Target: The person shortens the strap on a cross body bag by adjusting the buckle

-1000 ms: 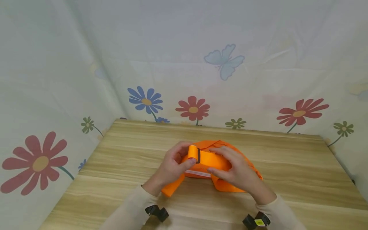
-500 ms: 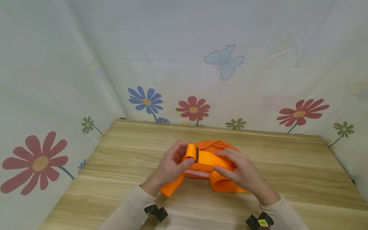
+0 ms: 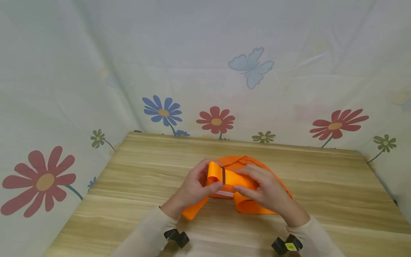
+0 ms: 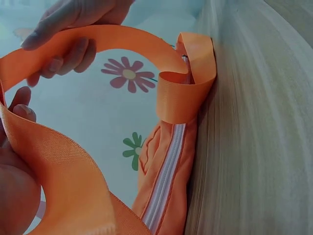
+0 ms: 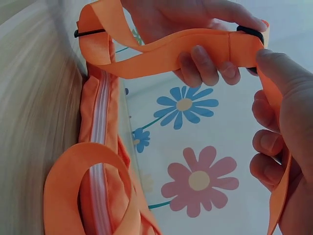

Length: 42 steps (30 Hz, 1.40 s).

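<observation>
An orange zippered bag (image 3: 236, 162) lies on the table, its white zipper (image 4: 168, 171) facing the person. Above it, the left hand (image 3: 196, 187) grips the orange strap (image 3: 239, 178) beside a small loop, thumb in front and fingers behind. A black slider buckle (image 3: 223, 176) sits on the strap between the two hands. On the other side, the right hand (image 3: 269, 187) holds the strap between thumb and fingers. The right wrist view shows both thumbs close at the slider (image 5: 252, 35). A second black buckle bar (image 5: 90, 33) shows low on the strap near the bag.
A loose strap end (image 3: 194, 208) hangs by the left wrist, and a strap loop (image 3: 250, 205) rests before the right side of the bag. The wooden table (image 3: 144, 167) meets a flower-printed cloth backdrop (image 3: 192, 78) at its back edge.
The right hand shifted right, then came back left, its thumb closer to the left thumb. The left hand and the slider moved slightly right, and the loop at the slider looks wider.
</observation>
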### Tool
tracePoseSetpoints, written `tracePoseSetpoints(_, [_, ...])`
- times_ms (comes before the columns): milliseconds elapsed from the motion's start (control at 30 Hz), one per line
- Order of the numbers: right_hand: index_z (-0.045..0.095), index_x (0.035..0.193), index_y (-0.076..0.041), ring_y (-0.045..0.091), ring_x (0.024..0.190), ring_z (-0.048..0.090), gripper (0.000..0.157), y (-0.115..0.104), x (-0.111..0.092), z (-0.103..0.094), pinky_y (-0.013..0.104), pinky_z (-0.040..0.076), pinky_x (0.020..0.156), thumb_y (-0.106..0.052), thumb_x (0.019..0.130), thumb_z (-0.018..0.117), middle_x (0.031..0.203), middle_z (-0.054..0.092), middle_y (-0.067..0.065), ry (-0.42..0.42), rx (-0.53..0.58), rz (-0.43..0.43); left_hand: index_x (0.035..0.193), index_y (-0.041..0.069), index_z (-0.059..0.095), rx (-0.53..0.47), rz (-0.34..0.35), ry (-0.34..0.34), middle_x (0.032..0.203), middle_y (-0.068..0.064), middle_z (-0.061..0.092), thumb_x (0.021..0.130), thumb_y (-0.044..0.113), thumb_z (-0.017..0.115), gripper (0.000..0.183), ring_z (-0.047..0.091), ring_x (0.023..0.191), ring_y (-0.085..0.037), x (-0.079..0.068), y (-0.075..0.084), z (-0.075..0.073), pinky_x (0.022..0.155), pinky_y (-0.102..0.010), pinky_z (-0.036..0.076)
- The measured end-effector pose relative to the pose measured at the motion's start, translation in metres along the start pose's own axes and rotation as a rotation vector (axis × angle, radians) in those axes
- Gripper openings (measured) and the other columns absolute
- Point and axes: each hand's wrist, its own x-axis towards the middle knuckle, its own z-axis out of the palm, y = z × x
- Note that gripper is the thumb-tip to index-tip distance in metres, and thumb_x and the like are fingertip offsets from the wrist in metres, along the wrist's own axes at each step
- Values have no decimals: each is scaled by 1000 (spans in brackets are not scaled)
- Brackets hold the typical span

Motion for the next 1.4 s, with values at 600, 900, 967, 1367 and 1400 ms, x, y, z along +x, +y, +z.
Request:
tracePoseSetpoints(600, [75,130,-11,15,97,69,50,7,-10,-18,29,64,87,-8,83,92,119,78,2,-49,-36,104,139,5,55,57,-31,75,121,-17,62,101,26,77,48,66,106,-24,-2,5,-12,95,-26,61])
tracePoseSetpoints(900, [73,130,-10,14,95,68,50,9,-11,-9,18,59,87,-3,84,90,117,77,5,-3,37,48,143,1,51,40,-39,65,125,-18,61,102,32,77,57,66,108,-22,-1,-1,-9,99,-25,60])
tracePoseSetpoints(967, [73,129,-10,14,97,69,48,9,-11,-8,17,58,89,-5,84,90,118,77,4,3,24,43,142,2,51,45,-31,59,125,-18,61,102,33,77,57,66,108,-21,-1,-1,-8,99,-25,59])
tracePoseSetpoints(1367, [75,129,-12,12,99,69,43,-2,2,0,28,61,84,-27,91,88,118,78,-2,-38,-24,46,143,-1,50,16,-2,1,129,-18,63,100,30,80,61,67,112,-13,0,-3,0,103,-25,59])
tracePoseSetpoints(1400, [75,130,-13,12,100,69,44,-3,3,0,28,61,83,-26,90,89,118,78,-2,-43,-36,52,143,-1,51,18,-8,2,129,-17,63,99,29,80,60,67,112,-12,0,-3,0,103,-25,59])
